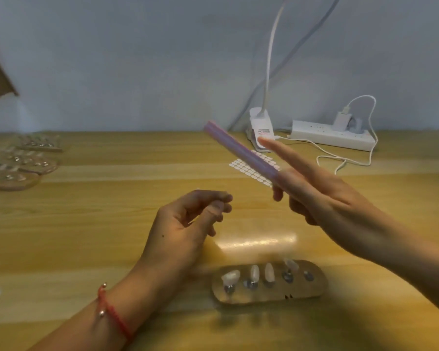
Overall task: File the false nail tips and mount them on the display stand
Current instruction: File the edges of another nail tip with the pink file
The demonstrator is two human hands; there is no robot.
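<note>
A: Head view. Your right hand (322,198) is clamped on the nail file (238,150), isn't it?
B: Yes. Your index finger lies straight along it, and the file points toward 10 o'clock above the table (86,224).
A: And your left hand (188,224)?
B: It hovers at 8 o'clock from the file, fingers curled toward the thumb. Blur hides whether they pinch anything, so I cannot tell.
A: Your nail tips (254,272)?
B: They sit on pegs of the display stand (314,287), at 6 o'clock. A sticker sheet (243,169) lies under the file, and a power strip (332,134) at 1 o'clock.
</note>
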